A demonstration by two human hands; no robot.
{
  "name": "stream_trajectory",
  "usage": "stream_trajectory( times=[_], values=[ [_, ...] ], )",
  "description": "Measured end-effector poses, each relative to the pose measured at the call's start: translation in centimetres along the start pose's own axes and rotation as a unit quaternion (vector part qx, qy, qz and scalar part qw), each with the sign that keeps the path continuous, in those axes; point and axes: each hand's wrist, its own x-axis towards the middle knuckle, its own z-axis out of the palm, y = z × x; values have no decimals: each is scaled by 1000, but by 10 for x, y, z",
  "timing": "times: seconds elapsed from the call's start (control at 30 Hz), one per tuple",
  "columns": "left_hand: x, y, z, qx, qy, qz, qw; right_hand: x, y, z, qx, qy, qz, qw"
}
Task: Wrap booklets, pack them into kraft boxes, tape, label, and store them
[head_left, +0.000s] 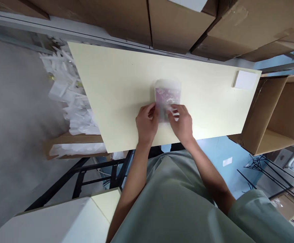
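Note:
A flat purple-and-white printed packet (167,95), with a pale see-through strip at its top end, is over the middle of the cream table (116,84). Its outline is blurred. My left hand (147,122) is closed at the packet's left edge, thumb and fingers pinching there. On the lower right side, my right hand (182,122) has its fingers curled in and closed on the packet; blur hides exactly where the fingertips press. Part of the packet's lower print is covered by my fingers.
A small white stack (245,80) sits at the table's far right corner. Beyond the right end stands an open cardboard box (273,111). Crumpled white plastic bags (71,98) fill a carton off the left edge. Cardboard boxes (177,30) line a shelf behind.

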Motion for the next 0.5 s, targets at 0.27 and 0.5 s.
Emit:
stream_trajectory(
  times=[0.27,0.5],
  values=[
    [18,-7,-16,66,-63,72,993,4,29,18,-19,102,125,987],
    [58,-26,-105,86,-18,69,994,25,-30,100,14,114,96,989]
  ],
)
